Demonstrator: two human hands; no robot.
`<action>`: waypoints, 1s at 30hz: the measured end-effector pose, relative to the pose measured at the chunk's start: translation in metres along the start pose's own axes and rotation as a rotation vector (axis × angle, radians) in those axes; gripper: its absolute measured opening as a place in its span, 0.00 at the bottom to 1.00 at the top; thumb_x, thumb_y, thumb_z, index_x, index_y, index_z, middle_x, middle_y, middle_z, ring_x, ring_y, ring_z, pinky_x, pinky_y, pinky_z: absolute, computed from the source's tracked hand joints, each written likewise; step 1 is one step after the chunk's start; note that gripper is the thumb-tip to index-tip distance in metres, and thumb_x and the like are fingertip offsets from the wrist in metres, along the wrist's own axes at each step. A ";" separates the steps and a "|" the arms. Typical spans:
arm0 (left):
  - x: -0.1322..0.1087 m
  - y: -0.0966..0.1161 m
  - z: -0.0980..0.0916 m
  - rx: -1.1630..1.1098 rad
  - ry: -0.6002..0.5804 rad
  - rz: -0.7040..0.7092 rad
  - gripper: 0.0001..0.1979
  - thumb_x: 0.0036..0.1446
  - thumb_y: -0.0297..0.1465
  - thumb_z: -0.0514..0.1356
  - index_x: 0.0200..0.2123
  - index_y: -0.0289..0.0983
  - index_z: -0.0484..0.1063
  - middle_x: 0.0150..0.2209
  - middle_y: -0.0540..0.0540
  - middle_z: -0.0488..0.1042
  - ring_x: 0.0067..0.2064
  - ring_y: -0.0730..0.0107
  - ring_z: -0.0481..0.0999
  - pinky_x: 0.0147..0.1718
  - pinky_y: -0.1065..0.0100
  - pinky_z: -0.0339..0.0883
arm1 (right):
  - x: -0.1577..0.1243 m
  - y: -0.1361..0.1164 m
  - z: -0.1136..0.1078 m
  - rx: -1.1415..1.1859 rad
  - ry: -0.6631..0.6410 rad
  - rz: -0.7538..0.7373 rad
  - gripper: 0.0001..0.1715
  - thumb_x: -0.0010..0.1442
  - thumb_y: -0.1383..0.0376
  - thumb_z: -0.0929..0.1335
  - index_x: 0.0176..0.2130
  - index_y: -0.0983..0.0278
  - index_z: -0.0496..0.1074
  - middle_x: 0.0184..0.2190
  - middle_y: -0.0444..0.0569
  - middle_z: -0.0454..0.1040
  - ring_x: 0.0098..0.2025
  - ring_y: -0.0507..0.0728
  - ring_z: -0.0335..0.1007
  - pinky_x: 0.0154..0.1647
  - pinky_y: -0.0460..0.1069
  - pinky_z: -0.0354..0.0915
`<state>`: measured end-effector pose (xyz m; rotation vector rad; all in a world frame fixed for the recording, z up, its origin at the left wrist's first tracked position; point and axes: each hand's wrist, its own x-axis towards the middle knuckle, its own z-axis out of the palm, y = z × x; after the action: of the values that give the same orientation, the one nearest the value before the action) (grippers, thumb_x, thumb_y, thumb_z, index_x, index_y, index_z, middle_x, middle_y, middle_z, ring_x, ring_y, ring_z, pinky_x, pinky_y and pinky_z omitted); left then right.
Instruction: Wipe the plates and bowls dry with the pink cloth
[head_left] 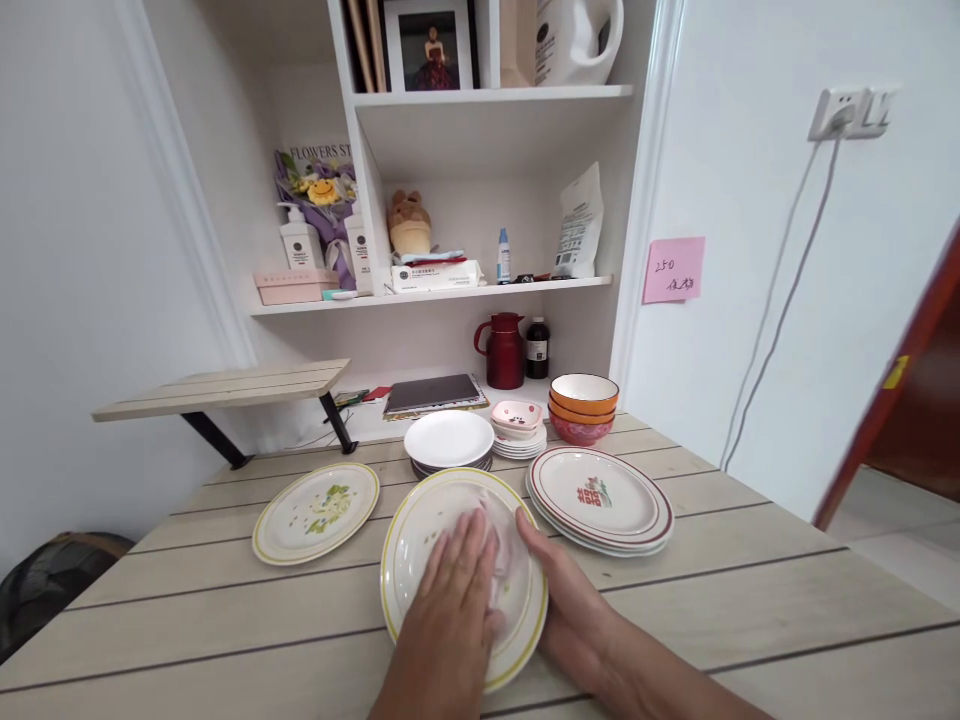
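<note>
Pressing flat on a thin white cloth [504, 562], the left hand [448, 612] lies with fingers spread and together against the face of a yellow-rimmed plate [420, 548] at the lower centre of the frame. The cloth is pinned between palm and plate, not pinched. The right hand [571, 600] grips the plate's right edge, thumb over the rim and the other fingers hidden beneath, so it is clamped on the plate. The plate appears tilted up slightly toward the camera above the wooden table [750, 600].

To the left of centre, well apart, a plate with a green pattern [316, 512] lies flat on the table. Just right of the held plate sits a stack of red-rimmed plates [600, 498]. Behind, toward mid-frame, stand a stack of plain white plates [448, 442], a small pile of saucers topped by a pink dish [517, 418], and stacked orange bowls [584, 405]. Farther back a dark red jug [503, 350] stands on the shelf unit, and a pink note [673, 270] is stuck on the wall at the right.
</note>
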<state>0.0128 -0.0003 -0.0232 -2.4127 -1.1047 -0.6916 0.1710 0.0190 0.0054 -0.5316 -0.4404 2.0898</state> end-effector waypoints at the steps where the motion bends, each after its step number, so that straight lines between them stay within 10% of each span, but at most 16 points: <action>1: 0.001 0.003 -0.001 -0.030 -0.006 0.060 0.36 0.64 0.25 0.50 0.71 0.36 0.36 0.70 0.40 0.50 0.71 0.58 0.49 0.63 0.53 0.58 | 0.000 -0.002 -0.001 -0.003 -0.001 0.007 0.33 0.67 0.49 0.62 0.55 0.72 0.71 0.44 0.58 0.82 0.50 0.60 0.77 0.61 0.55 0.60; 7: 0.005 0.008 0.000 -0.072 0.055 0.156 0.34 0.64 0.23 0.47 0.71 0.38 0.38 0.68 0.43 0.56 0.70 0.64 0.51 0.65 0.55 0.54 | -0.003 -0.004 -0.002 -0.077 0.011 0.066 0.35 0.65 0.47 0.63 0.53 0.75 0.72 0.46 0.61 0.80 0.51 0.60 0.76 0.60 0.52 0.62; 18: -0.002 -0.027 -0.003 0.330 0.150 -0.354 0.25 0.65 0.27 0.48 0.65 0.33 0.58 0.66 0.38 0.60 0.68 0.58 0.57 0.65 0.47 0.50 | -0.005 0.002 0.006 -0.030 -0.072 0.045 0.35 0.66 0.49 0.62 0.59 0.73 0.67 0.51 0.62 0.78 0.55 0.61 0.73 0.63 0.56 0.58; 30: 0.006 0.008 -0.002 0.106 0.193 -0.038 0.33 0.63 0.23 0.49 0.70 0.35 0.44 0.67 0.42 0.59 0.69 0.62 0.54 0.62 0.57 0.58 | -0.005 -0.019 0.006 0.046 0.067 -0.161 0.35 0.66 0.50 0.62 0.62 0.71 0.64 0.51 0.59 0.77 0.56 0.61 0.72 0.62 0.57 0.59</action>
<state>0.0222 -0.0024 -0.0195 -2.1901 -1.0816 -0.8370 0.1831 0.0243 0.0212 -0.5210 -0.3830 1.9175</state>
